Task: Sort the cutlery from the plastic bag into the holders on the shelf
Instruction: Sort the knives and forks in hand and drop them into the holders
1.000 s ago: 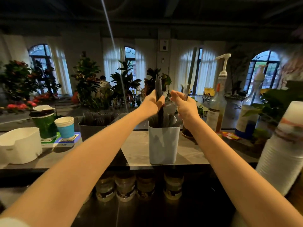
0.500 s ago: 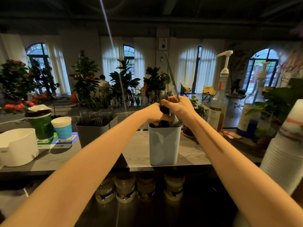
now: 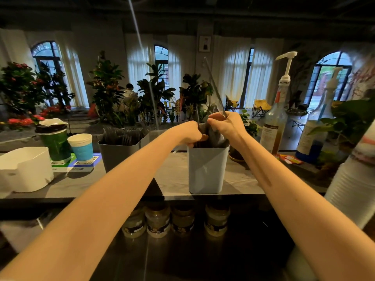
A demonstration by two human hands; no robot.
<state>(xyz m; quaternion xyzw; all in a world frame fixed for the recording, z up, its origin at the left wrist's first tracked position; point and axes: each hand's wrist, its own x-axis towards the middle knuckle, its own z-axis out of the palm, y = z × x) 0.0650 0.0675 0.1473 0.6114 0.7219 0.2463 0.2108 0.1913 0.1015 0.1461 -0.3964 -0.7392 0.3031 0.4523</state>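
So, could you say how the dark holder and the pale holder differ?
The dark holder is charcoal; the pale holder is light grey. The dark holder stands untouched; at the pale holder the left hand grips cutlery and the right hand pinches the plastic bag. Both stand upright on the shelf, holding cutlery.

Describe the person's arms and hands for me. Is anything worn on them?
Both arms are bare right down to the wrists, with no sleeves in view. The left hand and right hand are ungloved, and no watch, bracelet or ring shows. The right forearm has a thin dark streak along it.
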